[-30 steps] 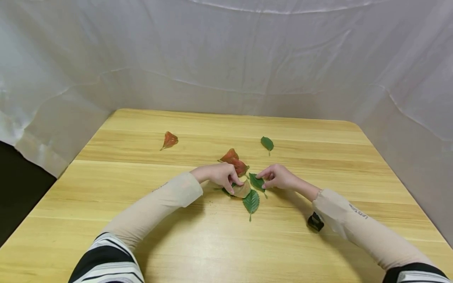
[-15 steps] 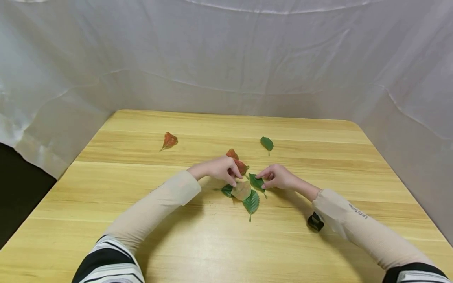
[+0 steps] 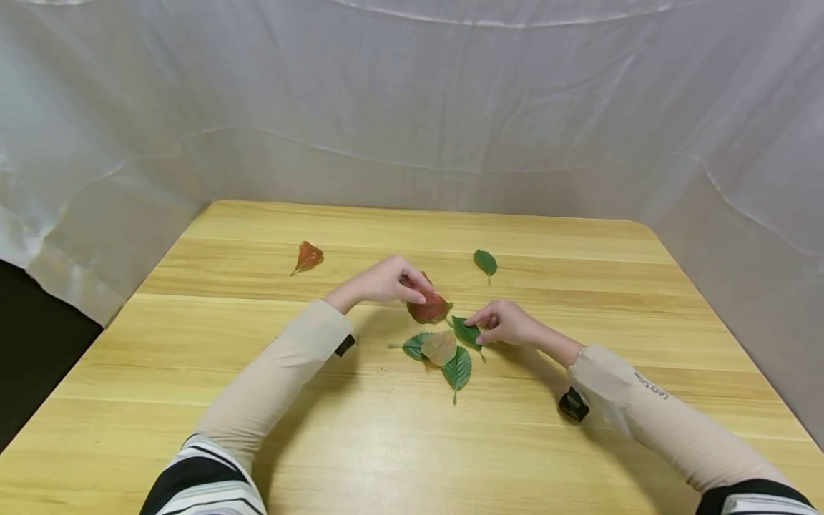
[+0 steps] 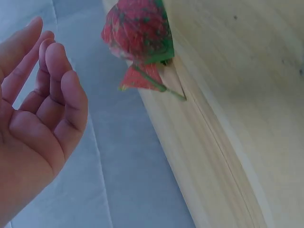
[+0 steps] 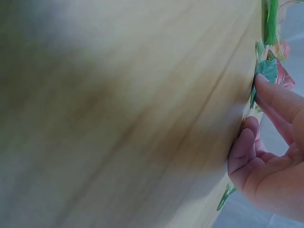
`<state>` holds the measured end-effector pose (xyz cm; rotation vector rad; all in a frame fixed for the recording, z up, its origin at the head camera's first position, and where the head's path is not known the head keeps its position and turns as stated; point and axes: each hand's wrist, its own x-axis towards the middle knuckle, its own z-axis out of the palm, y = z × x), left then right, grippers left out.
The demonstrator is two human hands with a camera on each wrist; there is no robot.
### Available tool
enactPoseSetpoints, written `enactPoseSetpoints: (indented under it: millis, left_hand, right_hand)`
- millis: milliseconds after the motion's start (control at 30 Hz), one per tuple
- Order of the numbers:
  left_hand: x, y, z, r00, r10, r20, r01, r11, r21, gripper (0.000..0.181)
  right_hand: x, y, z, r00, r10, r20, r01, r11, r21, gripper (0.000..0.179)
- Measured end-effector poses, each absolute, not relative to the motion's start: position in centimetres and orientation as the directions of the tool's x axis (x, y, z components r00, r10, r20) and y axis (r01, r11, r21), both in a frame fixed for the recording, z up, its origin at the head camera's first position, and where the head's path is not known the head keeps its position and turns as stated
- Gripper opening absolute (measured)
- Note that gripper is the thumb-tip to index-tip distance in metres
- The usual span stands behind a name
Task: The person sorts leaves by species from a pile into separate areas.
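Note:
My left hand (image 3: 390,279) is over the two overlapping red leaves (image 3: 430,309), its thumb and fingers loosely bent. In the left wrist view this hand (image 4: 45,104) shows a gap between it and the reddish leaf (image 4: 137,28), with nothing between its fingers. My right hand (image 3: 510,323) pinches a green leaf (image 3: 466,332) with thumb and forefinger; the right wrist view has those fingertips at the leaf (image 5: 267,71). A yellowish-brown leaf (image 3: 440,347) lies between the hands, overlapping a green leaf (image 3: 415,346) on its left and another green leaf (image 3: 458,368) in front.
A single red leaf (image 3: 309,256) lies at the back left of the wooden table (image 3: 399,458). Farther back on the right is one more green leaf (image 3: 486,262). Pale cloth (image 3: 412,107) hangs behind the table and along its sides.
My left hand has let go of the yellowish-brown leaf and moved up and left to over the red leaves. The right hand has stayed at its green leaf.

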<state>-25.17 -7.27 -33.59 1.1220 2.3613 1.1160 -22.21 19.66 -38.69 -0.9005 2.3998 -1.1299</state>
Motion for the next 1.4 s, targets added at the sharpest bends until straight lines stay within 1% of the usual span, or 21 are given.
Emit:
enactPoseSetpoints:
  millis: [233, 467, 633, 1033, 1233, 1400]
  left_hand:
    - [-25.7, -7.8, -33.6, -0.721, 0.688, 0.075, 0.463, 0.399, 0.791, 0.020]
    - [-26.2, -7.8, -34.0, -0.800, 0.597, 0.062, 0.404, 0.459, 0.791, 0.017]
    - [-26.7, -7.8, -34.4, -0.832, 0.552, 0.049, 0.362, 0.475, 0.802, 0.017]
    - [-27.5, -7.7, -35.3, -0.840, 0.542, 0.007, 0.306, 0.463, 0.832, 0.020]
    - [-27.6, -7.4, -35.8, -0.826, 0.564, -0.020, 0.295, 0.461, 0.837, 0.021]
    - [-27.8, -7.3, -36.3, -0.814, 0.581, -0.028, 0.310, 0.473, 0.825, 0.020]
  right_hand:
    - [-21.4, 19.0, -37.6, -0.791, -0.602, -0.110, -0.337, 0.578, -0.743, 0.030]
    - [-21.3, 18.9, -37.6, -0.794, -0.598, -0.112, -0.344, 0.593, -0.728, 0.030]
    - [-21.4, 18.9, -37.7, -0.789, -0.607, -0.093, -0.368, 0.588, -0.720, 0.029]
    - [-21.4, 18.9, -37.7, -0.788, -0.609, -0.091, -0.372, 0.588, -0.718, 0.030]
    - [-21.4, 18.9, -37.8, -0.788, -0.608, -0.096, -0.363, 0.585, -0.725, 0.030]
    - [-21.4, 19.0, -37.8, -0.785, -0.613, -0.088, -0.374, 0.582, -0.722, 0.030]
